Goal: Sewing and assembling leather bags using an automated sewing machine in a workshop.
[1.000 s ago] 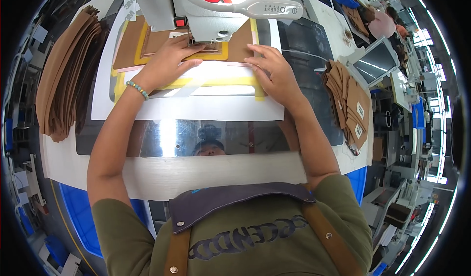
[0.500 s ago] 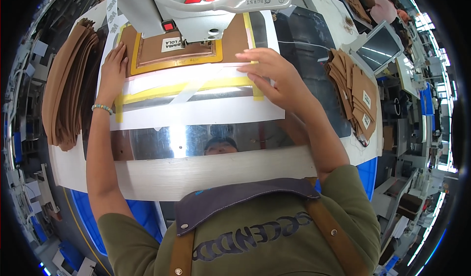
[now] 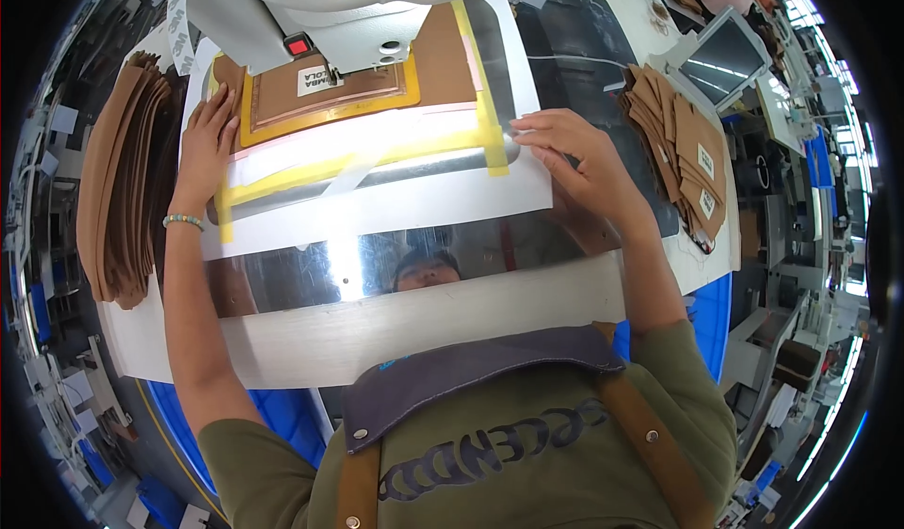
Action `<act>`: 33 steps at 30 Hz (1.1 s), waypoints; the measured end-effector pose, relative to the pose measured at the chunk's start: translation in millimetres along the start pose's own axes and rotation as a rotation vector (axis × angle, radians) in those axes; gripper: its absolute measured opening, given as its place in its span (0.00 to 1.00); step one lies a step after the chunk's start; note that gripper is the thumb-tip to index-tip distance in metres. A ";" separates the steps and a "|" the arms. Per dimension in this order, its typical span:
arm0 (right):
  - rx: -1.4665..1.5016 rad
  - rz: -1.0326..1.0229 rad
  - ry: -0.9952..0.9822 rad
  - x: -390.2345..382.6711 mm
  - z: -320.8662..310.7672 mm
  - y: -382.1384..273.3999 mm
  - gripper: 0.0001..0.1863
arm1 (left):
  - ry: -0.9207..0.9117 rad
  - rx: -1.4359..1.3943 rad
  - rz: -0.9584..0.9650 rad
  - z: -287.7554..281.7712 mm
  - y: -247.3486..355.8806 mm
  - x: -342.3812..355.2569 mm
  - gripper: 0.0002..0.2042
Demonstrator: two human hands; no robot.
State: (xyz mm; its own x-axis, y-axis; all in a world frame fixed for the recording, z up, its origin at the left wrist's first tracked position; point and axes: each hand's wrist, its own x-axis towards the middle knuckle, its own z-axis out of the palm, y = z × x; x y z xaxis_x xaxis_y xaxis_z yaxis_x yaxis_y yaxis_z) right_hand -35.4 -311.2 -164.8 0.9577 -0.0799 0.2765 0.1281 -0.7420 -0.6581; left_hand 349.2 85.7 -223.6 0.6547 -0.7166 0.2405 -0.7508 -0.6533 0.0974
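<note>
Brown leather sits clamped in a yellow frame (image 3: 325, 96) near the top centre of the picture, under the white sewing machine head (image 3: 320, 11). A small white rectangular label lies on the leather just below the head, and a red square button shows on the head's left side.

Your left hand (image 3: 207, 143) lies flat and open at the left edge of the frame, fingers spread upward, touching the brown piece and the white template (image 3: 395, 190) beneath. Your right hand (image 3: 579, 157) rests at the right of centre, fingers spread wide, fingertips pressing the template's right edge beside the yellow tape strip (image 3: 485, 105). Neither hand grips anything.

A stack of brown leather (image 3: 118, 190) stands along the left of the frame. Another pile of brown pieces (image 3: 683, 152), with small white rectangular tags, lies at the right, below a tilted screen (image 3: 720, 58). The shiny metal table (image 3: 311, 275) runs across the middle.
</note>
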 end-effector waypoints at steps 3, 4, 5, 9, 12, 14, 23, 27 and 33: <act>-0.046 -0.134 -0.077 7.8 3.3 -5.0 0.13 | 0.039 -0.032 0.073 3.2 18.9 3.2 0.22; -0.051 -0.127 -0.072 9.6 7.1 -9.9 0.13 | 0.040 -0.037 0.082 4.1 26.3 6.8 0.22; -0.095 -0.182 -0.093 13.8 13.1 -16.1 0.15 | 0.029 -0.045 0.097 4.5 33.5 11.0 0.22; -0.235 -0.315 -0.173 19.4 49.6 -30.7 0.23 | 0.072 -0.163 0.139 2.5 74.3 21.2 0.18; -0.324 -0.403 -0.166 17.2 76.8 -27.3 0.23 | 0.068 -0.163 0.152 0.7 105.6 27.5 0.16; -0.361 -0.421 -0.152 10.3 81.1 -22.6 0.24 | 0.084 -0.071 0.171 5.7 123.3 29.6 0.15; -0.340 -0.415 -0.168 7.4 85.7 -11.1 0.30 | 0.170 -0.298 0.024 25.9 158.3 40.4 0.12; -0.295 -0.393 -0.179 6.7 83.9 -10.5 0.28 | 0.135 -0.486 -0.022 15.2 156.1 43.8 0.12; -0.271 -0.391 -0.205 8.6 80.6 -19.2 0.25 | 0.175 -0.357 0.103 -14.4 145.4 22.5 0.13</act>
State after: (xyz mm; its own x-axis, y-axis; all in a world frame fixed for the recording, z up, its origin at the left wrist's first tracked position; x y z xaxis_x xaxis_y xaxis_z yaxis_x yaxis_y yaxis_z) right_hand -8.8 -243.9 -206.3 0.8858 0.3498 0.3049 0.4412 -0.8384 -0.3200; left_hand 253.5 -21.9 -190.1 0.5726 -0.7014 0.4246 -0.8152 -0.4319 0.3859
